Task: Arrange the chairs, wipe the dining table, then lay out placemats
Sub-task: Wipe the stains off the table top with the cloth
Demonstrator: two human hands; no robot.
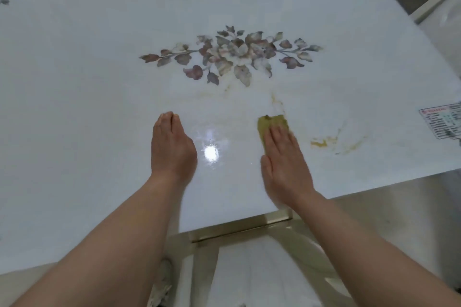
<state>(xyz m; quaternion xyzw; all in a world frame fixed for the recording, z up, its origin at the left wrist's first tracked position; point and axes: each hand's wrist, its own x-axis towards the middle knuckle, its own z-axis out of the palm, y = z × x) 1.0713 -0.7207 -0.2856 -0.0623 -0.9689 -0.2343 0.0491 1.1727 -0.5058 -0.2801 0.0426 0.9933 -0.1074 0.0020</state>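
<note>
Cloth [270,122] — yellow-green, lying on the desk [99,70] near its front edge, right of centre. Only its far end shows; the rest is hidden under the right grip [287,167].
Right grip: flat, fingers straight and together, pressing the cloth down, not curled round it.
Left grip [172,147]: open, fingers straight and bunched, tips on the bare desk, wrist raised, holding nothing.
Yellow smears [319,143]: just right of the cloth; fainter ones beyond it.
Floral inlay [232,55]: desk centre.
Printed label [444,119] — cut off at the right edge, text unreadable.
Chair [249,269]: below the front edge, partly hidden by the desk and forearms.
</note>
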